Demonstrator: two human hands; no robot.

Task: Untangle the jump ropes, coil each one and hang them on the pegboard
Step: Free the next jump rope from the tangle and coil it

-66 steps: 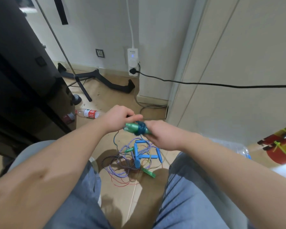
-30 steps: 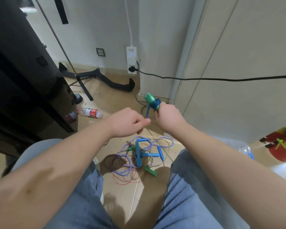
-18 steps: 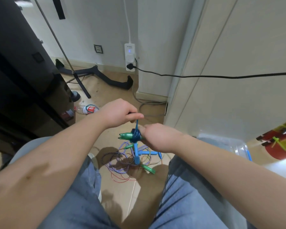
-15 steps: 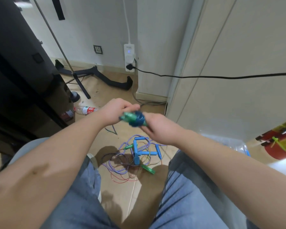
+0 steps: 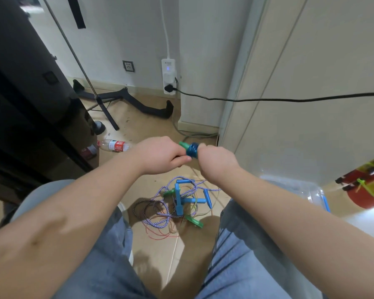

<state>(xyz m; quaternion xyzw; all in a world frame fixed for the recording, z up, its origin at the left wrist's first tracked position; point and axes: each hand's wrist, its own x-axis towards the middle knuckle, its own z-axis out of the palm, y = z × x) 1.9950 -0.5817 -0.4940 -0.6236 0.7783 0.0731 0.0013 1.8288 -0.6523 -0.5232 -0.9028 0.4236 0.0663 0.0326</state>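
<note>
My right hand (image 5: 216,161) grips the green jump-rope handles, with blue rope (image 5: 192,149) wound tightly around them just left of my fist; a green handle tip (image 5: 183,144) pokes out. My left hand (image 5: 160,155) is curled right beside the bundle, pinching the rope's loose end against it. On the floor between my knees lies a tangle of ropes (image 5: 177,203): a purple-and-white braided rope, thin red and yellow cords, blue handles and green handles.
A plastic bottle (image 5: 113,145) lies on the floor to the left, by a dark cabinet (image 5: 20,104). A stand's black legs (image 5: 138,104) and a taut black cable (image 5: 268,99) cross behind. A clear bin (image 5: 307,190) sits on the right.
Over the last two seconds my hands circled the blue rope round the green handles, the right hand tilting up and down. The wound bundle is thicker now and my hands sit close together.
</note>
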